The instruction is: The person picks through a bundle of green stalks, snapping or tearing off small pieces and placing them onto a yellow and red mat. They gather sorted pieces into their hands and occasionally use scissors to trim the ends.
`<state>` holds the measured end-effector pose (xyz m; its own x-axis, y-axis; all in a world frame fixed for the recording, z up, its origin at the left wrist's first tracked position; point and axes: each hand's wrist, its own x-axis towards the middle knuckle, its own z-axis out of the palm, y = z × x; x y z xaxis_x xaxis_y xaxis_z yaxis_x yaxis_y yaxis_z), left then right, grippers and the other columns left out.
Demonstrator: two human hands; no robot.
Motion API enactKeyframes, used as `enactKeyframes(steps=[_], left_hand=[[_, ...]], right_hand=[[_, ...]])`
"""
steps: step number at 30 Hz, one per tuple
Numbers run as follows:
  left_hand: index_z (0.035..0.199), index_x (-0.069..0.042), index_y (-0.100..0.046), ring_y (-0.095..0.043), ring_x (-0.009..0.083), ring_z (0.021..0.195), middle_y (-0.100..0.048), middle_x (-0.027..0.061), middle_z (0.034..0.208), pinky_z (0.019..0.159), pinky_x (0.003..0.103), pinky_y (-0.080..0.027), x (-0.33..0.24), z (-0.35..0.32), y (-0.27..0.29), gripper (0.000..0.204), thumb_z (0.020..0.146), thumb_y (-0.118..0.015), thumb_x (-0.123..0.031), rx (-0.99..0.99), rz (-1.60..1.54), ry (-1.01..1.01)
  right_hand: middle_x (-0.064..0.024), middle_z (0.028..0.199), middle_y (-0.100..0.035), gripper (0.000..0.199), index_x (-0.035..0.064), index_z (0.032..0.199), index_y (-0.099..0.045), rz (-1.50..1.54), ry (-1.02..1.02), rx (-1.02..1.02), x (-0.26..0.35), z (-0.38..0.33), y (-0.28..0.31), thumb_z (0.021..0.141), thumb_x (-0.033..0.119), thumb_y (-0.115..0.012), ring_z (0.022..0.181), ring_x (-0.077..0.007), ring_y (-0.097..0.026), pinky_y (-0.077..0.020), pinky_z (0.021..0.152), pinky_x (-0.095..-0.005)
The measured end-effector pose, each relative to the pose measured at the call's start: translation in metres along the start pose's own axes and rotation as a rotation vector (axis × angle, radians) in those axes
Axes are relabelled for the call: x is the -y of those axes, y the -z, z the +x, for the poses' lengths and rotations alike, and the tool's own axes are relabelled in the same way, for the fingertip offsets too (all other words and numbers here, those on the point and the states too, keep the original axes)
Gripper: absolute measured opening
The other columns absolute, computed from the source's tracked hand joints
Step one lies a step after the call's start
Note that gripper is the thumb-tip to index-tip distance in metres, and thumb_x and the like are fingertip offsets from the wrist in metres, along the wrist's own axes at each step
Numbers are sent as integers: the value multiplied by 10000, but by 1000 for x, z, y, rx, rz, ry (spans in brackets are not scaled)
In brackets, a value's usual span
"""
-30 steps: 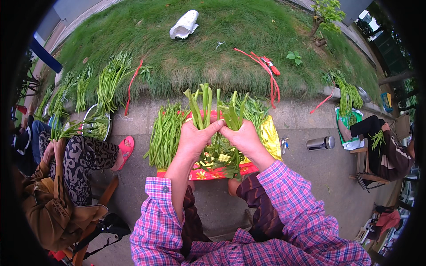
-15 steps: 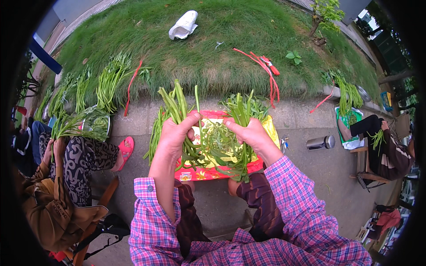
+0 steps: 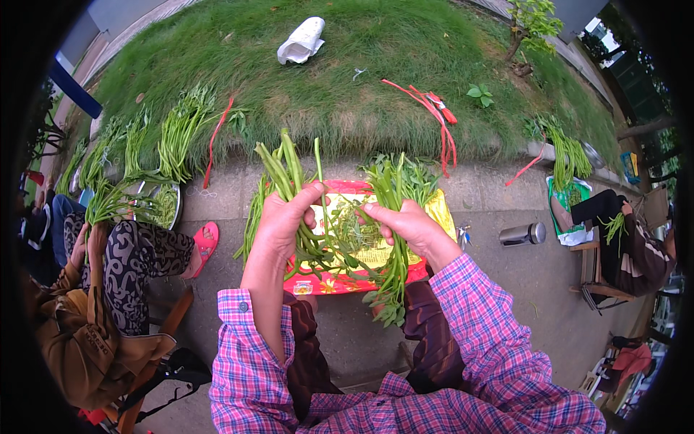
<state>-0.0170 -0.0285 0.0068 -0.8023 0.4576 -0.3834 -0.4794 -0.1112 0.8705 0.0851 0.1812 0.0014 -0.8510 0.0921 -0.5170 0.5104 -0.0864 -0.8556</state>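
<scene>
— What lies below the hands?
— A red-and-yellow sheet [image 3: 441, 213] on the pavement, strewn with greens.
— The left hand [image 3: 283, 217]?
— Closed around a bunch of green stalks [image 3: 283, 168], held upright.
— The right hand [image 3: 408, 226]?
— Gripping a leafy bunch [image 3: 394, 278] that hangs over the sheet.

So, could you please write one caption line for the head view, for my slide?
Left hand and right hand each hold green leafy stems above a red-and-yellow sack beside grass.
</scene>
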Motion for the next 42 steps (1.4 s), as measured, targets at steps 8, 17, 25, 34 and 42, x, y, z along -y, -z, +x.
enactKeyframes(steps=[8, 17, 25, 34, 42], left_hand=[[877, -26, -664, -462, 66, 506, -564, -7, 625, 476, 225, -407, 0, 2, -1, 197, 902, -663, -222, -76, 23, -6], [969, 13, -651, -423, 52, 558, -689, 121, 975, 537, 227, -419, 5, 0, -18, 216, 906, -640, -193, 110, -324, 8], [938, -69, -628, -483, 56, 569, -699, 80, 960, 549, 224, -447, 6, 1, -16, 126, 907, -646, -190, 108, -301, -31], [905, -49, -691, -491, 38, 529, -695, 19, 806, 488, 196, -403, 16, -2, -29, 172, 865, -736, -210, -29, 257, -25], [863, -50, -706, -518, 50, 523, -676, 5, 735, 468, 206, -403, 29, -5, -42, 169, 818, -781, -194, -12, 302, -16]], right_hand=[[-64, 848, -691, 294, 8, 1045, -642, 30, 26, 41, -3, 1, 2, 882, 246, -696, 513, -66, -483, -414, 458, -230], [-9, 752, -609, 173, 43, 907, -636, 16, 22, -51, -4, 3, -4, 863, 209, -652, 560, -60, -489, -407, 481, -243], [11, 736, -586, 125, 71, 842, -641, 276, 2, -236, -6, 8, 4, 841, 196, -639, 563, -58, -469, -386, 488, -235], [-49, 872, -699, 325, 12, 1149, -602, 197, 92, -242, -2, 2, 4, 923, 241, -646, 602, -58, -514, -423, 528, -224], [10, 690, -605, 312, 51, 924, -671, 115, 117, -315, -11, 10, 5, 871, 353, -728, 551, -70, -512, -404, 480, -231]])
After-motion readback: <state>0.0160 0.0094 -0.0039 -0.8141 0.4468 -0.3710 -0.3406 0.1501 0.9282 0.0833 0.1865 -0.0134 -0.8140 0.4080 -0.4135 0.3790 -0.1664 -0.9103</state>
